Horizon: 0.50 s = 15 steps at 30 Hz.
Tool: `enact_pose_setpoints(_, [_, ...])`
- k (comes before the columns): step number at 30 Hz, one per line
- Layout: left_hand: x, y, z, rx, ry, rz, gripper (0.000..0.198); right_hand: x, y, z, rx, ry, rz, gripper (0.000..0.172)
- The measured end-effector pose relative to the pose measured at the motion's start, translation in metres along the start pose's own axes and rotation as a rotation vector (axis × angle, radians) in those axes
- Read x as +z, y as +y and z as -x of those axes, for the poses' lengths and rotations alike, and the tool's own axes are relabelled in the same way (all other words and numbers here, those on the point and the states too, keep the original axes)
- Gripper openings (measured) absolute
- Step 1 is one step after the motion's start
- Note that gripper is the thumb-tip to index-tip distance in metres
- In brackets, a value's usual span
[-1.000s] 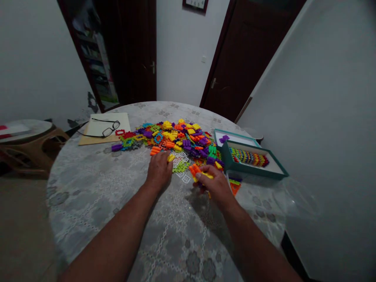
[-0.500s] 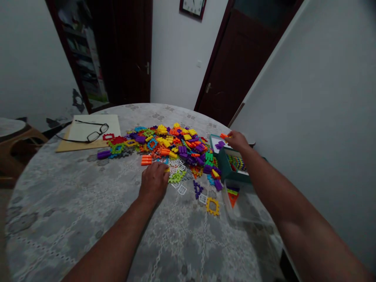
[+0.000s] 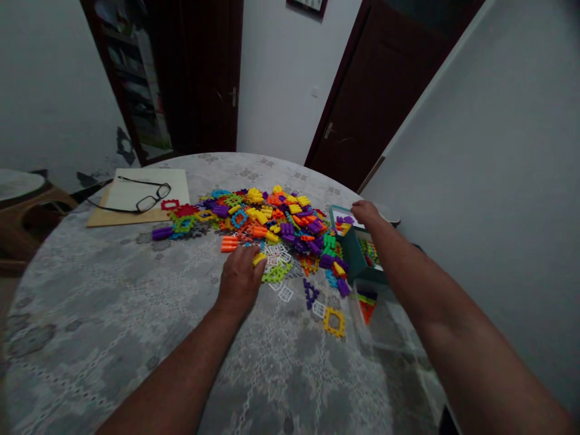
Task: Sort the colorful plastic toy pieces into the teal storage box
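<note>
My left hand [image 3: 240,277] rests on the table at the near edge of a heap of coloured plastic building pieces [image 3: 267,217]. Its thumb and fingers are closed on a yellow building piece [image 3: 260,259], which pokes out on the right. White lattice pieces [image 3: 286,294] and a lime green toothed piece [image 3: 277,273] lie just right of it. My right hand [image 3: 368,214] reaches out above the teal box lid [image 3: 332,215], its fingers curled together and no piece showing in them. Inside the lid lie purple pieces [image 3: 348,220] and yellow and orange ones [image 3: 345,228].
A teal box [image 3: 356,258] with coloured pieces stands below my right forearm. In front of it is a clear plastic tub [image 3: 385,326] holding triangular pieces [image 3: 367,309]. A yellow square frame [image 3: 334,322] lies nearby. Glasses [image 3: 147,203] rest on paper at the left.
The orange piece that showed in my right hand is gone from its fingers, and yellow and orange now show in the lid. My left hand keeps its place, its yellow piece showing more. The view has shifted slightly.
</note>
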State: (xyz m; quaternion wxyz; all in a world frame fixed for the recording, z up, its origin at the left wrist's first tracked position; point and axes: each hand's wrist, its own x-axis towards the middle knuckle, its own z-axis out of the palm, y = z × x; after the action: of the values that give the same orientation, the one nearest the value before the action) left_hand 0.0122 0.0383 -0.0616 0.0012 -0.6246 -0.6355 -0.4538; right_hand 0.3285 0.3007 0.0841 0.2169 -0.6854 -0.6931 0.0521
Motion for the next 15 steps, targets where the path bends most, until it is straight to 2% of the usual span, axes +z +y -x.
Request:
enact_pose_setpoints(4, [0.0, 0.004, -0.003, -0.058, 0.013, 0.056, 0.028, -0.008, -0.012, 0.029, -0.043, -0.065, 0.047, 0.039])
enact_pose_setpoints(7, [-0.002, 0.008, -0.006, -0.091, 0.007, 0.092, 0.028, -0.018, -0.026, 0.074, -0.235, -0.169, 0.139, 0.034])
enact_pose_setpoints(10, [-0.005, 0.013, -0.007, -0.122, 0.012, 0.13, 0.03, -0.024, -0.041, 0.127, -0.387, -0.369, 0.289, 0.03])
enact_pose_setpoints(12, [-0.007, 0.016, -0.008, -0.13, 0.012, 0.146, 0.031, -0.022, -0.047, 0.155, -0.393, -0.449, 0.381, 0.028])
enact_pose_setpoints(15, [-0.007, 0.018, -0.008, -0.106, -0.005, 0.155, 0.032, -0.01, -0.05, 0.181, -0.281, -0.479, 0.431, 0.029])
